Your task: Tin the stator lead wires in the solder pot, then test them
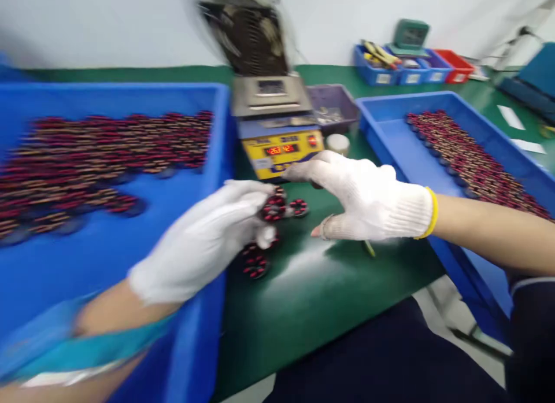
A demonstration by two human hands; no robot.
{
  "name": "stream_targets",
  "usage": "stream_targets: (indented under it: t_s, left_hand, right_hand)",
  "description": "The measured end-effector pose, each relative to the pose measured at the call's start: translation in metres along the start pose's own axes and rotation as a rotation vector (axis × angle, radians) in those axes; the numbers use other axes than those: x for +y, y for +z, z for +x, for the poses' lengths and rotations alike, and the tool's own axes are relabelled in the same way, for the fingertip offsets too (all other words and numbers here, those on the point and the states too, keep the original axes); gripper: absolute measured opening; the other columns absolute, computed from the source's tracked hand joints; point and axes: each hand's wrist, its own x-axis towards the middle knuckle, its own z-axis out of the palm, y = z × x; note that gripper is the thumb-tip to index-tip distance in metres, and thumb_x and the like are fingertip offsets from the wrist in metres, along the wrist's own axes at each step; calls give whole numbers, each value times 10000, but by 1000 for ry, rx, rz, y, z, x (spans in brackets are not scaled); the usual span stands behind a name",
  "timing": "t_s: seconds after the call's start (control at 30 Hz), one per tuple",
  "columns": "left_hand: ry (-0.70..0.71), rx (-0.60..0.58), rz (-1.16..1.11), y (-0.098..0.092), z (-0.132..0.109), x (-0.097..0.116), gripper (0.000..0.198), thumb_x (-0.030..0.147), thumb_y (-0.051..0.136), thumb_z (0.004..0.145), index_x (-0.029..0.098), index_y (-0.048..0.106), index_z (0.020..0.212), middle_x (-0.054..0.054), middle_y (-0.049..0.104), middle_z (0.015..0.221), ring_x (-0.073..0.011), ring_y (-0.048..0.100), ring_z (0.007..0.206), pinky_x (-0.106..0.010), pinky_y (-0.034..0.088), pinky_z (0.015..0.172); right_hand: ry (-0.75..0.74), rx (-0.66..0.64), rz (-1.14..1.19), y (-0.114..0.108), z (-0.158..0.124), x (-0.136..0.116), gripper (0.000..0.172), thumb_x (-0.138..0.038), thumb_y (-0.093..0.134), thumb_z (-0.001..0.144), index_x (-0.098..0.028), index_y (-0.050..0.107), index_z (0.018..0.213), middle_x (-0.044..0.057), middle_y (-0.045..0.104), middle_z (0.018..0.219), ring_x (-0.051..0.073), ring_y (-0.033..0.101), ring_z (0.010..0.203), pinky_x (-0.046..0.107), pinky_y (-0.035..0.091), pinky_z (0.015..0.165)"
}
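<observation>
My left hand (203, 238), in a white glove, is closed around several small round motor stators (274, 206) with dark rims and red windings. One stator (255, 263) shows below its fingers; whether it is gripped or resting on the table I cannot tell. Just past the fingertips is another stator (298, 207). To the right, my right hand (368, 198) wears a knitted white glove with a yellow cuff. Its thumb and fingers are spread, with nothing between them, over the green table (312, 299). Blur hides finer details.
A large blue tray (221, 125) with rows of stators stands left; another blue tray (368, 114) with stators stands right. Behind my hands is a yellow-fronted unit (281, 154) with red digits, beside a purple-grey bin (332, 96). Small blue bins (381, 76) sit farther back.
</observation>
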Motion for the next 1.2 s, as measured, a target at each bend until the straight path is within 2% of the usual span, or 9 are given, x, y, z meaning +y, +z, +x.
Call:
stream_targets:
  t_s: [0.1,0.23,0.47,0.6,0.7,0.9,1.03,1.13,1.2]
  left_hand:
    - [5,-101,-332,3,4,4,169,247,570,852,189,569,1011,25,617,787,-102,557,488,-240,461,473]
    - [13,-144,-407,-5,10,-6,215,277,608,827,169,533,998,-4,609,776,-118,558,436,-239,442,393]
    - [13,-208,-307,-5,8,-7,173,316,602,861,186,493,893,24,537,723,-113,562,463,-209,446,383]
    - [15,-214,-250,-5,5,-7,308,343,625,851,186,519,1094,18,540,774,-108,566,490,-212,454,405]
    - [9,-207,-251,-4,4,-7,443,343,628,848,186,484,1237,13,552,757,-122,588,546,-219,479,459]
    - [10,-204,-125,-5,4,-6,514,412,646,830,133,509,1239,-4,575,714,-129,564,563,-223,444,461]
    - [87,-106,30,0,2,-5,592,360,696,772,130,511,1286,-21,620,799,-100,521,564,-220,442,497]
    - [164,-20,125,7,-2,-5,719,283,732,687,146,464,1340,-55,622,1000,-88,528,618,-217,474,535]
    - [170,-11,193,11,-5,-6,777,254,707,687,166,413,1400,-54,618,1029,-97,555,664,-224,509,586]
  right_hand:
    - [-97,36,101,35,30,-11,857,-331,788,665,-311,428,1442,54,489,1405,308,559,1195,385,509,924]
    - [-137,93,230,55,41,0,852,-320,773,662,-242,433,1440,68,527,1372,281,546,1226,397,486,1004]
    - [-207,65,318,50,30,5,730,-229,679,731,-190,463,1427,65,542,1389,252,524,1272,386,449,1077]
    - [-214,91,410,49,34,7,623,-197,629,780,-172,504,1390,55,593,1331,218,571,1219,359,464,1066]
    - [-148,134,415,50,34,10,647,-198,671,765,-202,504,1390,44,609,1305,217,595,1183,361,487,1039]
    - [-194,121,491,54,34,13,530,-92,615,769,-156,587,1294,47,665,1194,178,639,1083,310,520,981]
    - [-128,116,470,54,35,14,568,-60,629,739,-163,583,1296,47,666,1169,183,653,1034,300,541,927]
    - [-19,60,441,54,36,15,601,-119,710,706,-238,589,1283,2,691,959,188,675,867,306,576,785]
    - [37,31,521,54,37,15,637,-184,768,689,-237,575,1294,-10,678,854,182,672,791,297,578,728]
